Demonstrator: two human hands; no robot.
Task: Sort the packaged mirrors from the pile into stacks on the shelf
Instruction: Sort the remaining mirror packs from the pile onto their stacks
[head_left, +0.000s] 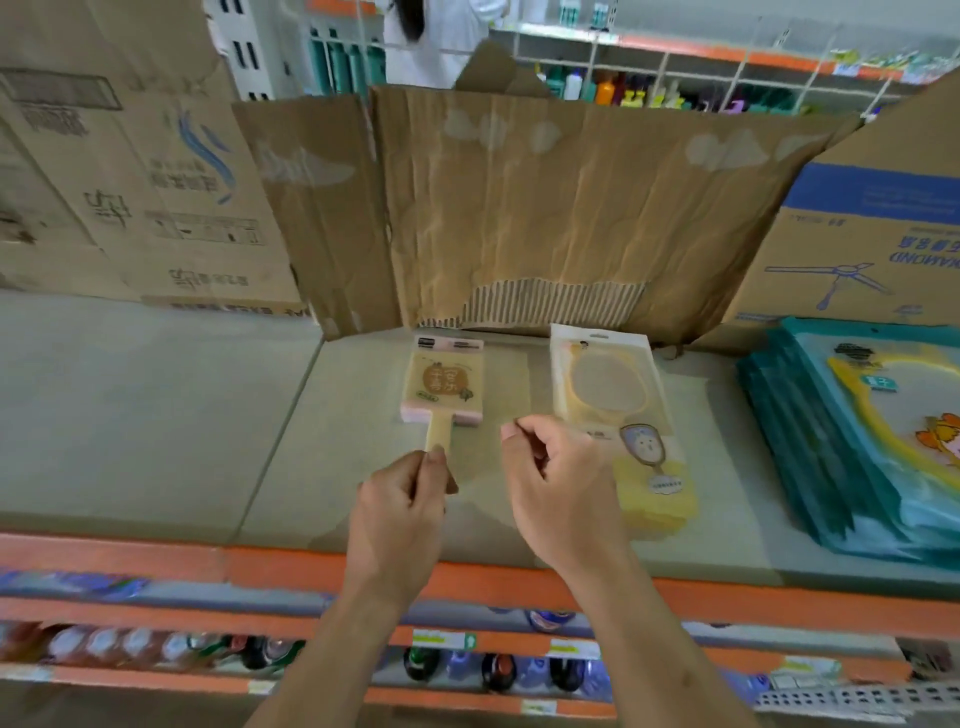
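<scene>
Left hand (402, 499): fingers curled round the wooden handle of the pink mirror (441, 387), gripping it.
Right hand (561, 483): fingers curled, thumb and forefinger pinched on the right edge of the same mirror's clear wrapper.
Pink mirror: square, in clear packaging, lying flat on the shelf (156, 415) just ahead of the left hand, handle pointing back at it.
Yellow packaged mirror (613, 400): flat on the shelf, just beside the right hand on its right.
Teal stack (857, 441): packaged mirrors piled further right, well apart from both hands.
Cardboard (519, 208): creased sheet standing beyond the hands, behind the mirrors.
Bottles (457, 665): on a lower shelf, beneath the wrists.
</scene>
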